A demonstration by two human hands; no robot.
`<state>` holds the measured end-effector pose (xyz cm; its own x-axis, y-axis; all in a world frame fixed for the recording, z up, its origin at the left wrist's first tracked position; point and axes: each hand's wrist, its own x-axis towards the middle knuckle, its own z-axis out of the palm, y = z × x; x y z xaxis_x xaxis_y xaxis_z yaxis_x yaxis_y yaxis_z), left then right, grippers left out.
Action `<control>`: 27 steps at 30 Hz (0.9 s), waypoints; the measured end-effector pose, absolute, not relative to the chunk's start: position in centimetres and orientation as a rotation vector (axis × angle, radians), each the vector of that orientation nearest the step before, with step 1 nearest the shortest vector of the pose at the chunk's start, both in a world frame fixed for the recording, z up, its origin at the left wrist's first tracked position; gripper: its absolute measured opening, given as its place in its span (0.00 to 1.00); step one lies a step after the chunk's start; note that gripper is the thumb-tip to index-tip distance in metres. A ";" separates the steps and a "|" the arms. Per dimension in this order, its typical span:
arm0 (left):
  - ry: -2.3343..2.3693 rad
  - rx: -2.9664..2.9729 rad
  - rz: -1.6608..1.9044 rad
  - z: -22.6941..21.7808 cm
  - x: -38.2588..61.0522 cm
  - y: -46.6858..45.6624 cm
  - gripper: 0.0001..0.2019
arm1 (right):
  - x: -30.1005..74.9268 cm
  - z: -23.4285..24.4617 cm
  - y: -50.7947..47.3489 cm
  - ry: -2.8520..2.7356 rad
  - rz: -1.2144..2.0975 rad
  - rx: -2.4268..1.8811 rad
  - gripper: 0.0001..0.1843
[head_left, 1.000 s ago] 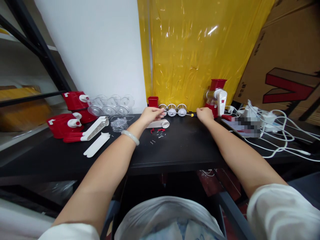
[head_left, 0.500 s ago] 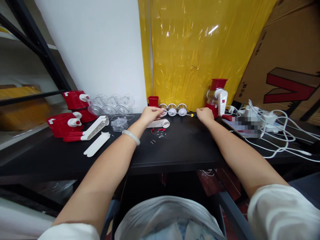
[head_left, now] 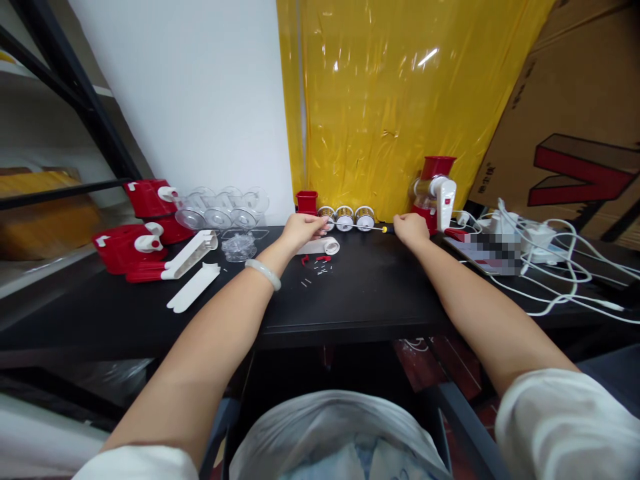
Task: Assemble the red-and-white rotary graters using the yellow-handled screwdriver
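Observation:
My right hand (head_left: 411, 229) is closed round the black and yellow handle of a screwdriver (head_left: 367, 228), whose thin shaft points left, roughly level. At the shaft's tip, the fingers of my left hand (head_left: 305, 228) are pinched together; anything small between them is too tiny to make out. Just below that hand lies a white handle-shaped part (head_left: 320, 247), partly covered by it. Two small red pieces (head_left: 315, 259) and several loose screws (head_left: 323, 269) are scattered on the black table (head_left: 360, 293) in front. Behind the shaft stand three metal drums (head_left: 345, 219) with white ends.
Left are red housings (head_left: 130, 250), clear plastic discs (head_left: 220, 210), a white arm part (head_left: 193, 253) and a flat white cover (head_left: 195, 288). Right are an assembled red and white grater (head_left: 440, 193), a phone (head_left: 485, 253) and tangled white cables (head_left: 555, 267). A red hopper (head_left: 307, 201) stands at the back.
Almost nothing differs. Both hands keep their places on the screwdriver and at its tip; the view has shifted very slightly.

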<state>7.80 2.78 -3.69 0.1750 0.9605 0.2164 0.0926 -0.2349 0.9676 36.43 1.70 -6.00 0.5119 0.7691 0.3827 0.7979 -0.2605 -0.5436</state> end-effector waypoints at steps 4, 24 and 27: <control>1.038 1.517 1.201 -3.9 7.8 3.0 0.12 | 36.6 -6.1 1.7 -1.317 -0.063 -2.032 0.22; 1.117 1.281 1.341 -3.6 6.6 4.3 0.10 | 36.1 -7.3 2.8 -1.211 0.636 -1.342 0.15; 1.115 1.228 1.356 -3.6 6.4 4.4 0.10 | 35.8 -7.3 2.6 -1.192 0.747 -1.184 0.18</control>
<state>6.38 4.37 -3.56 -0.0346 0.9920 0.1213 -0.0726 -0.1236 0.9897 35.76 2.63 -7.32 0.2594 0.9199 0.2940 0.1364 0.2664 -0.9542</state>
